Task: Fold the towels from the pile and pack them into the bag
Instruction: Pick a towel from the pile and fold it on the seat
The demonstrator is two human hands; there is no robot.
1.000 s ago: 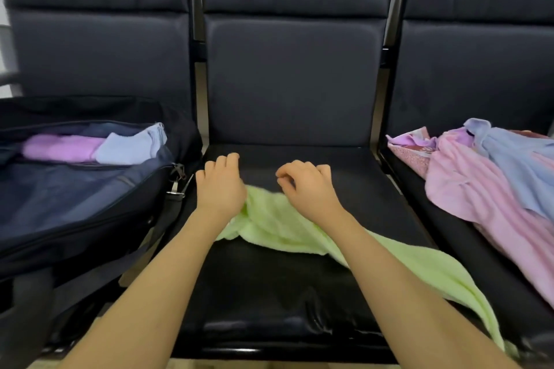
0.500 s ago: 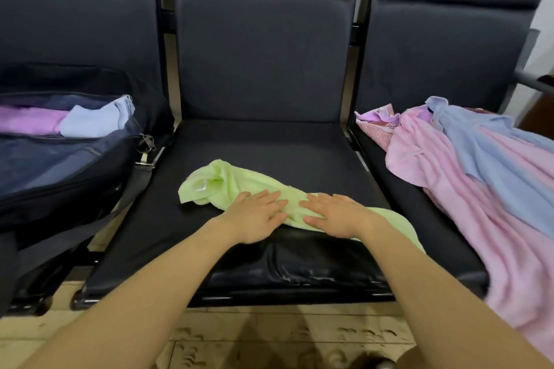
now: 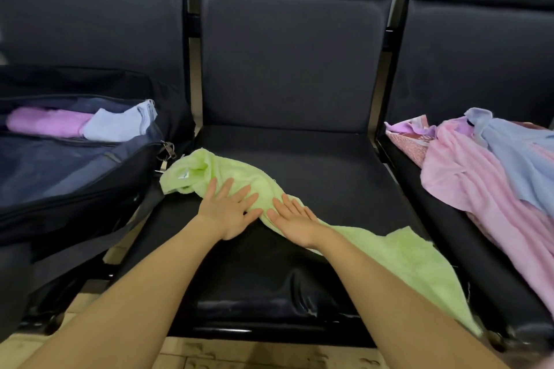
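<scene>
Head view, left to right: your bag [image 3: 75,165] on the left seat already holds a purple towel [image 3: 45,122] and a pale blue towel [image 3: 120,124]. Your left hand [image 3: 229,210] and right hand [image 3: 295,220] press flat, fingers straight, on the rumpled, unfolded green towel [image 3: 389,252] strung across the middle seat [image 3: 329,165]. You still have the pile [image 3: 491,165] waiting on the right seat.
</scene>
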